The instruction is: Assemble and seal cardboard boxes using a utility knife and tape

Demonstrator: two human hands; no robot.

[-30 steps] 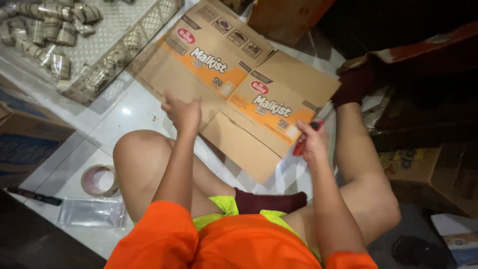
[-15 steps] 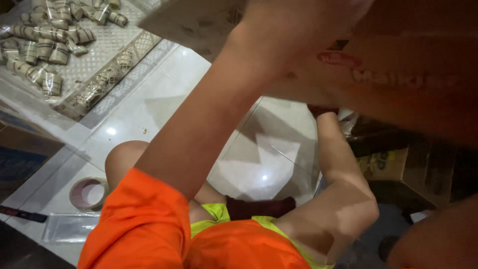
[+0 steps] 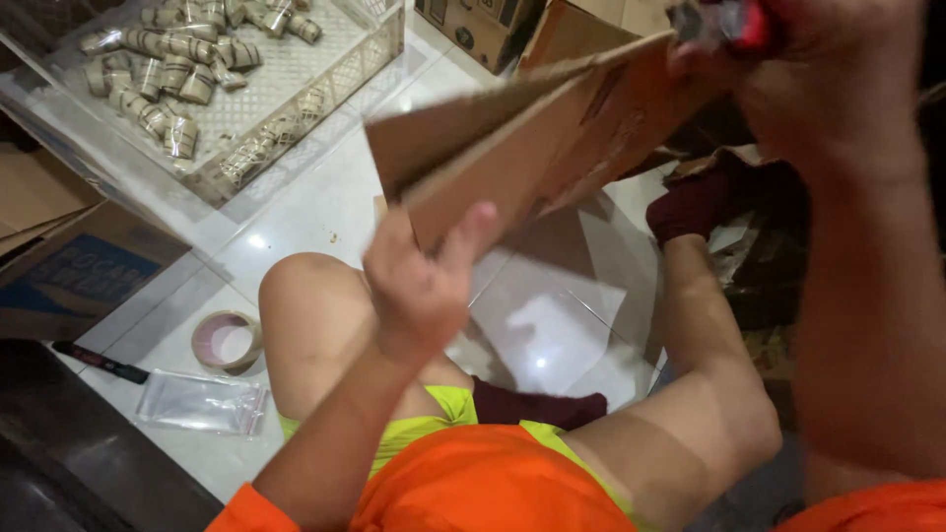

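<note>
Brown cardboard (image 3: pixel 532 138), flattened and folded, raised off the white tiled floor (image 3: pixel 325 207) and tilted in the air across the middle of the view. Furthest left, against the frame edge, a carton with a blue printed side (image 3: pixel 79 271), lying on the floor. Behind it, top left, a white mesh crate (image 3: pixel 296 118) holding many small wrapped rolls (image 3: pixel 168 74), well apart from both hands. Lower down, on the tiles, a black pen-like stick (image 3: pixel 99 362), just beside it a clear plastic bag (image 3: pixel 202 402), and above the bag a roll of tape (image 3: pixel 227 341) lying flat, near the bare left knee (image 3: pixel 315 296). Further right, left hand (image 3: pixel 419 286) closed on the lower corner of the cardboard, thumb on the near face, fingers behind. Below, orange sleeves and shirt (image 3: pixel 483 488), with a strip of bright yellow-green cloth (image 3: pixel 443 414). Past the middle, dark maroon socks (image 3: pixel 537 404) on both feet, one tucked under the legs, the other out by the far cartons (image 3: pixel 473 20). Top right, right hand (image 3: pixel 838 69) gripping the upper end of the cardboard, close to the lens and blurred; also pinched there, a small red-handled tool (image 3: pixel 729 22), its kind unclear.
</note>
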